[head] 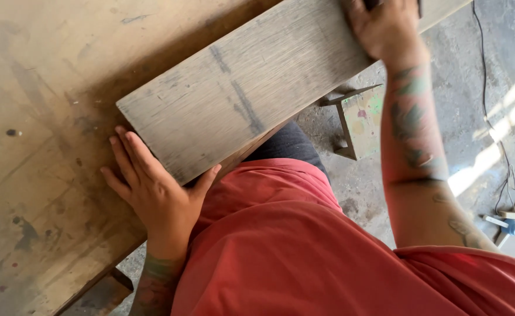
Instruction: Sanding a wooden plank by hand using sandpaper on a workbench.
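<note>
- Your left hand [155,196] lies flat on the desk [41,117], fingers [130,155] spread, touching the near end of the grey plank [251,88]; keep that palm pressed against the end so it cannot slide.
- The plank runs diagonally across the desk edge and out over the concrete floor [491,76]; keep it flat on the desk.
- Your right hand [386,26] presses on its far part, fingers out of frame, so I cannot tell their grip; keep pressure even.
</note>
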